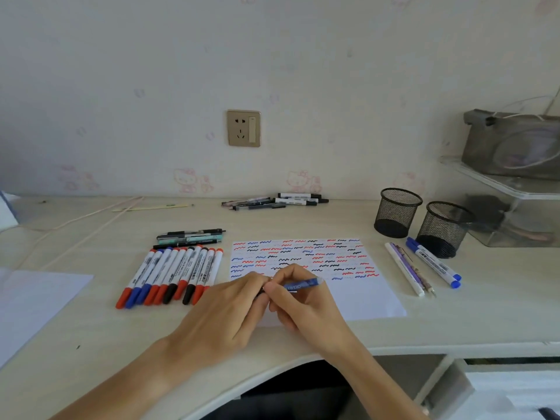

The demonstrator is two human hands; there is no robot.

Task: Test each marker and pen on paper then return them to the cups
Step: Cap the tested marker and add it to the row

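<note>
Both hands, left hand [230,301] and right hand [298,298], pinch the blue pen [303,284]; risk: cap slips, rolls off table [454,313]; ink smears paper [360,298].

Blue pen [303,284] lies near-horizontal over the lower left of the paper [360,298], tip end hidden among fingers, pale far end pointing right. Paper is a white sheet flat on the desk, its upper half filled with rows of short red, blue and black squiggles; lower half blank.

Row of whiteboard markers [172,275] left of the paper, side by side, white barrels, red, blue and black caps toward the desk edge. Dark pens [191,236] bundled just behind them.

Two black mesh cups [397,212] [444,228] upright at right. Beside them: two blue-capped markers [433,262], a white pen [404,269], a purple pen [413,269].

Further pile of pens and markers [278,200] by the wall.
</note>
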